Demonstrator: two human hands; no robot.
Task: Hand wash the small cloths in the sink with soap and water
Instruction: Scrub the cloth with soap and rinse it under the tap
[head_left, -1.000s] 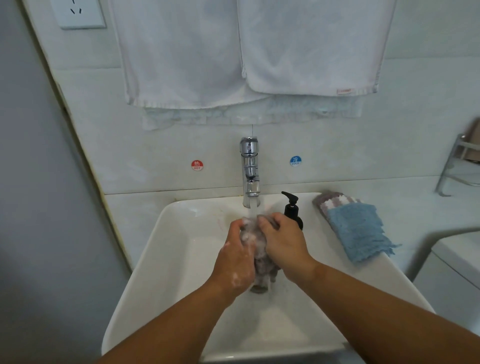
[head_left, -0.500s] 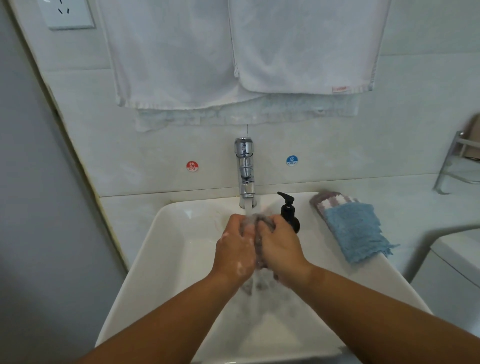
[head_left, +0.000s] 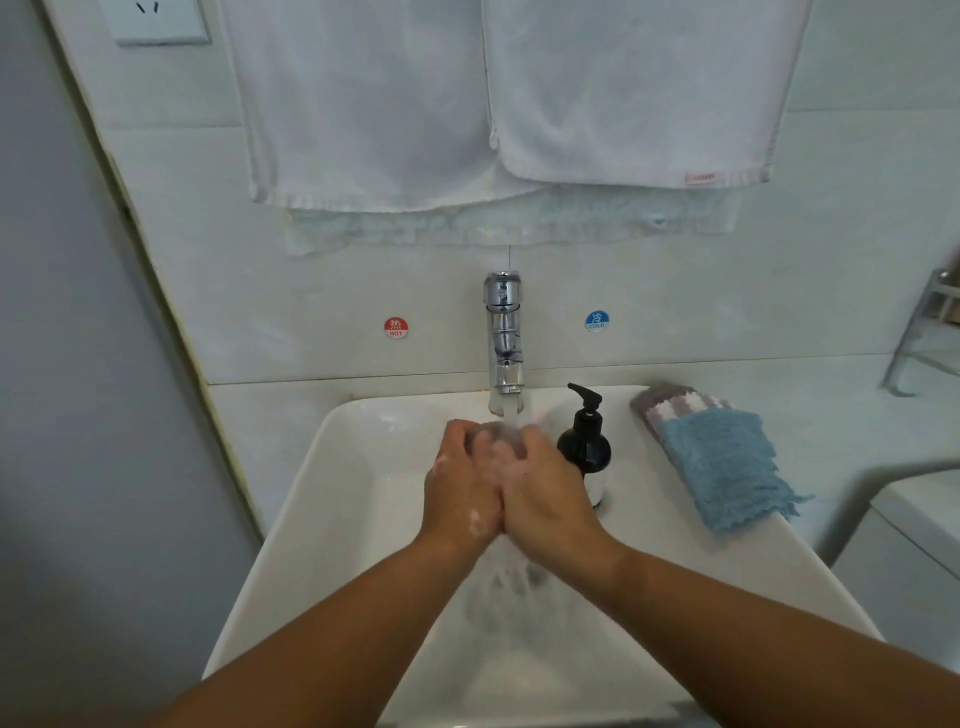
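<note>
Cloth (head_left: 497, 435), grey and wet, is bunched between both hands under the running tap (head_left: 504, 338), above the white sink (head_left: 332, 519). From the left, I see the left hand (head_left: 460, 483) curled round it, suds on the knuckles. The right hand (head_left: 545, 493) grips it too, pressed against the left. Just right stands a black soap bottle (head_left: 584, 447), then a blue cloth (head_left: 722, 467) on the rim.
</note>
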